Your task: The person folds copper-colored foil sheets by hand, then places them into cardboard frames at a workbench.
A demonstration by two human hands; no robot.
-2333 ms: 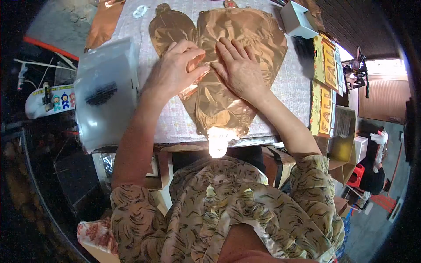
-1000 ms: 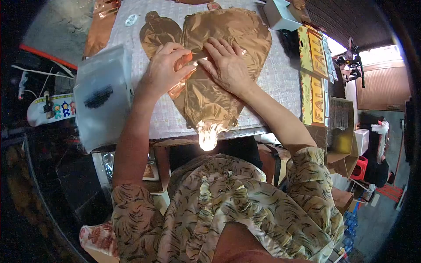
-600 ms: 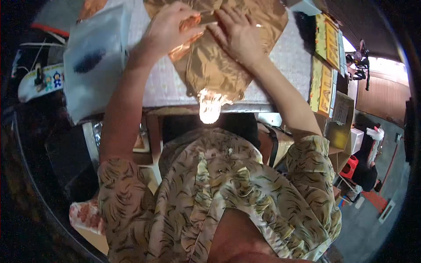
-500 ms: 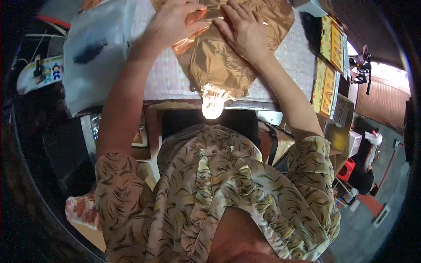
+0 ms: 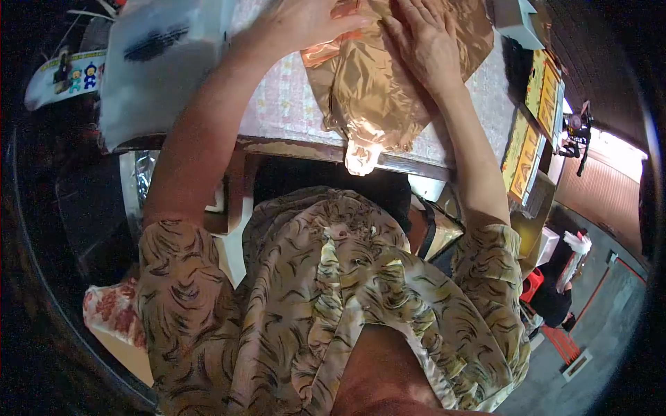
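Note:
A crinkled, shiny gold-copper foil sheet (image 5: 381,97) lies on the table, its narrow bright end hanging over the front edge. My right hand (image 5: 431,55) lies on the sheet's right part, fingers stretched out and pointing away from me. At the sheet's upper left is my left hand (image 5: 305,24), partly cut off by the top of the view. Its thumb reaches over the foil, apart from the fingers. A redder copper strip of foil (image 5: 322,54) shows under that thumb.
A checked cloth (image 5: 277,104) covers the table. Clear plastic (image 5: 159,76) with a dark smudge lies at the left. Yellow boxes (image 5: 524,156) stand along the right edge, with a white box (image 5: 517,24) farther back. Below the left arm is a red-and-white patterned cloth (image 5: 114,312).
My view has shifted, so the table and foil appear farther right and slightly higher. Both hands stay at the foil, and my left hand is now more cut off by the top edge.

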